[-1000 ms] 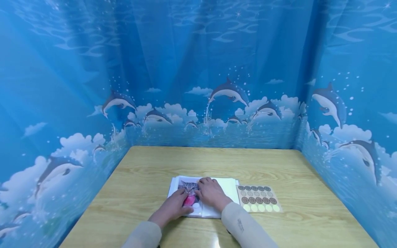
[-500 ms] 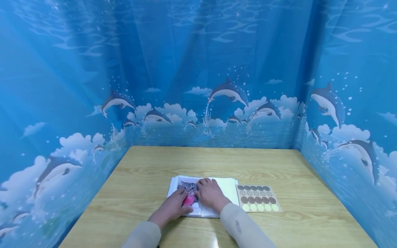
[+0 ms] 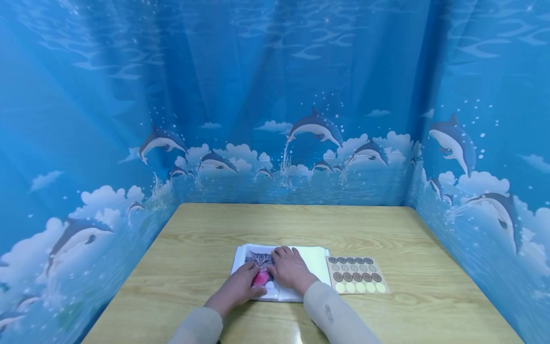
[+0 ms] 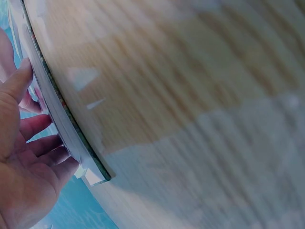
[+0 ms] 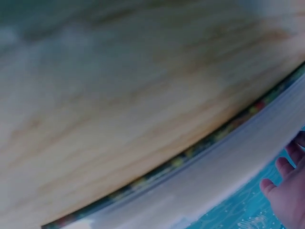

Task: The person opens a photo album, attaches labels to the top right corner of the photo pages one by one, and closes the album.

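Note:
An open album (image 3: pixel 311 263) with thick white pages lies on the table. On its left page is a cat picture (image 3: pixel 260 258) with a pink patch, and a pale round spot shows near its lower right. My left hand (image 3: pixel 238 286) rests on the left page over the picture's lower left; in the left wrist view its fingers (image 4: pixel 40 143) lie loosely extended at the page edge. My right hand (image 3: pixel 292 270) rests across the fold, fingertips at the picture's upper right. Whatever lies under those fingertips is hidden.
Right beside the album lies a sheet of round stickers (image 3: pixel 357 275), in dark, tan and pale yellow rows. The wood-grain table (image 3: pixel 206 224) is bordered at the back and sides by a blue dolphin-print curtain (image 3: pixel 240 95).

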{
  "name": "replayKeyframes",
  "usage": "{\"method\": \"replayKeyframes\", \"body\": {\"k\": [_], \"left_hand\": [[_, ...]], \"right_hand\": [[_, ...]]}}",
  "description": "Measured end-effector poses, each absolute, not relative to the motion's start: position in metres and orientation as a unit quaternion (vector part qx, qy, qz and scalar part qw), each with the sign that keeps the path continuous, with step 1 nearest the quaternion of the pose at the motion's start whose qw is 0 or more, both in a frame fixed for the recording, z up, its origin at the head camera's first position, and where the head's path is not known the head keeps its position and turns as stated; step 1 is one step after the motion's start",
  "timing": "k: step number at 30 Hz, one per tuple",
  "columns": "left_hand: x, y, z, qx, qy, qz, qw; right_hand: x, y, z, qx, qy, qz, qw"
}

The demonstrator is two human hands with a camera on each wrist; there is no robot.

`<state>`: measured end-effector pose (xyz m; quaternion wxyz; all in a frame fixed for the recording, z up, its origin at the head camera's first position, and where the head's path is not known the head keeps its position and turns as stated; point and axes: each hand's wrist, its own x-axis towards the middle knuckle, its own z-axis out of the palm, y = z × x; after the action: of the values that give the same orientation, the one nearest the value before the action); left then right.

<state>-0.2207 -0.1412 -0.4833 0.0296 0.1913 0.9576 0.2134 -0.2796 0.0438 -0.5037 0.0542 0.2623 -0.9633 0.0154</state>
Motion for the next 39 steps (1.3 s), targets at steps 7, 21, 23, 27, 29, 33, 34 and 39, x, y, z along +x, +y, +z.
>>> {"method": "replayKeyframes", "body": {"k": [7,21,23,27,29,33,34,39], "left_hand": [[-0.220,-0.141,-0.483,0.192,0.956,0.218,0.027],[-0.217,-0.140,-0.481,0.195,0.955,0.224,0.029],[-0.217,-0.140,-0.480,0.196,0.954,0.225,0.029],[-0.218,-0.140,-0.482,0.196,0.954,0.227,0.029],[-0.219,-0.140,-0.484,0.197,0.954,0.224,0.027],[-0.221,-0.141,-0.487,0.202,0.954,0.219,0.020],[-0.222,-0.142,-0.487,0.203,0.954,0.218,0.019],[-0.222,-0.143,-0.487,0.202,0.955,0.218,0.019]], "right_hand": [[-0.281,0.041,-0.502,0.256,-0.965,0.018,0.043],[-0.275,0.040,-0.501,0.259,-0.965,0.021,0.037],[-0.274,0.040,-0.502,0.262,-0.964,0.016,0.038],[-0.271,0.042,-0.500,0.267,-0.963,0.009,0.042],[-0.269,0.042,-0.499,0.268,-0.963,0.005,0.042],[-0.267,0.044,-0.498,0.269,-0.962,0.003,0.043],[-0.267,0.045,-0.498,0.269,-0.962,0.003,0.043],[-0.267,0.046,-0.499,0.268,-0.962,0.001,0.042]]}}
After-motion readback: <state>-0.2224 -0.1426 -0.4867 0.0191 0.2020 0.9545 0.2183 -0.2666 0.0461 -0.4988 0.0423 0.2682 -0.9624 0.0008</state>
